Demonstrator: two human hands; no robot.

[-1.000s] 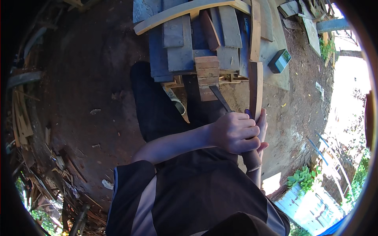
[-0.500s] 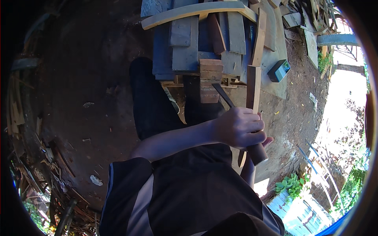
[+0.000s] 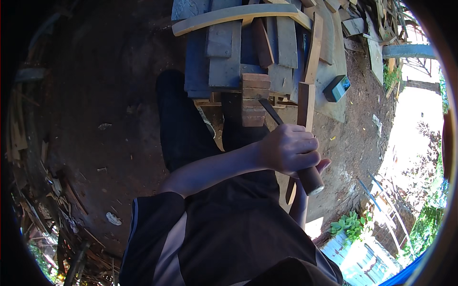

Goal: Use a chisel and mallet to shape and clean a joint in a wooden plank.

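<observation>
My left hand (image 3: pixel 291 148) is closed round a tool with a cylindrical brown handle (image 3: pixel 310 181) and a long dark flat blade (image 3: pixel 272 110), which points up and left. The blade tip overlaps a small stack of reddish brick-like blocks (image 3: pixel 255 83); whether it touches them, I cannot tell. Beneath my left hand, my right hand (image 3: pixel 323 165) is largely hidden, its fingers partly showing round a long wooden piece (image 3: pixel 305 105) that runs upward beside the blade toward another strip (image 3: pixel 312 47).
A low platform of grey boards (image 3: pixel 224 71) stands ahead, with a curved light batten (image 3: pixel 205 21) across it and a small dark box (image 3: pixel 336 88) on its right. Wood scraps (image 3: pixel 67 200) lie along the left; a leafy plant (image 3: pixel 348 224) grows at lower right.
My left hand and the tool have moved a little downward, and more of the handle's end shows at lower right. The view has also shifted slightly.
</observation>
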